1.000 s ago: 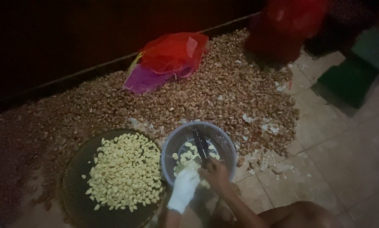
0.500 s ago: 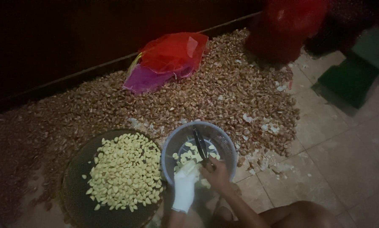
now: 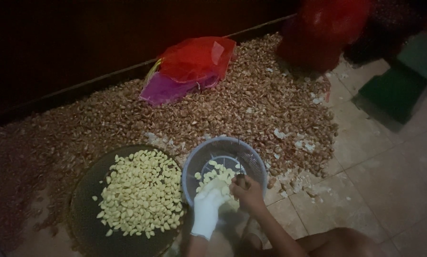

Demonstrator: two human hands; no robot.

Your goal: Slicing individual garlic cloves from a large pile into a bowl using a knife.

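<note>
Blade [image 3: 240, 167] and fingers sit close over the colander [image 3: 223, 147]: the bare right hand [image 3: 248, 193] is curled around a knife, its tip above peeled cloves in the colander. The gloved left hand [image 3: 208, 202] touches it; whether its fingers pinch 1 clove I cannot tell. In this dim light a slip could nick the glove, and a nudge could tip cloves onto the skins [image 3: 185, 114] beside the tray [image 3: 87, 223].

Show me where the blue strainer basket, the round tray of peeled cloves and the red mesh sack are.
blue strainer basket [image 3: 208, 153]: head view, on its far left rim.
round tray [image 3: 86, 223]: head view, on a bare dark part near its left edge.
red mesh sack [image 3: 194, 59]: head view, on its middle.
</note>
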